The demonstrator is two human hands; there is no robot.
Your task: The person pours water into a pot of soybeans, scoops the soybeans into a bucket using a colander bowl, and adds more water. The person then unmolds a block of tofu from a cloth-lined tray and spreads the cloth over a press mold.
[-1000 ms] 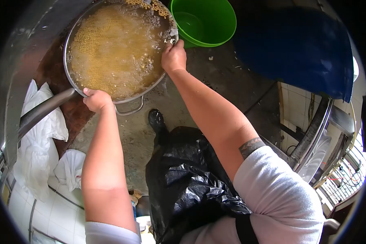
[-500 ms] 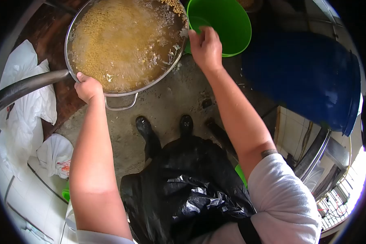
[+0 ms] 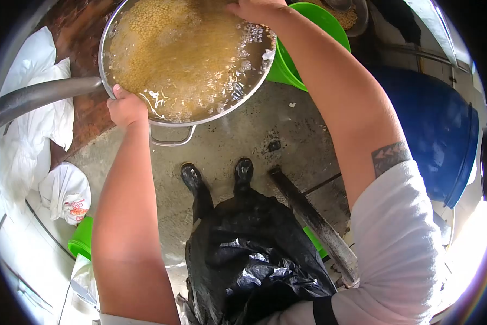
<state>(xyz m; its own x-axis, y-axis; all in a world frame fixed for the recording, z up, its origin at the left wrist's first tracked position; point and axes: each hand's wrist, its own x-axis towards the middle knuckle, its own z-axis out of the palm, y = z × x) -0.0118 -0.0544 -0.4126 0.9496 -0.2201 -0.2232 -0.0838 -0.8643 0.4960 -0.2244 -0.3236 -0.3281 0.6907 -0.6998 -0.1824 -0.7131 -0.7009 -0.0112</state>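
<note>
A wide metal pot [image 3: 200, 120] at the top holds cloudy water and pale yellow soybean-like grains [image 3: 146, 32], with foam and floating bits near its right side. My left hand [image 3: 127, 108] is closed on the pot's rim at the lower left, thumb over the edge, close to the side handle [image 3: 173, 142]. My right hand [image 3: 257, 11] reaches over the far right part of the pot. One digit stretches out above the water; the top frame edge cuts off the others. Nothing shows in this hand. A green bucket [image 3: 286, 73] stands beside the pot, partly behind my right forearm.
A thick grey pipe [image 3: 48, 97] ends at the pot's left side. White sacks [image 3: 32, 135] lie at left, near another green container [image 3: 82, 238]. A large blue barrel [image 3: 433, 119] stands at right. A metal beam [image 3: 314, 222] lies near my boots [image 3: 192, 176].
My right hand has moved from the green bucket's rim up and left over the pot. My left hand keeps its grip on the rim. The view has shifted slightly.
</note>
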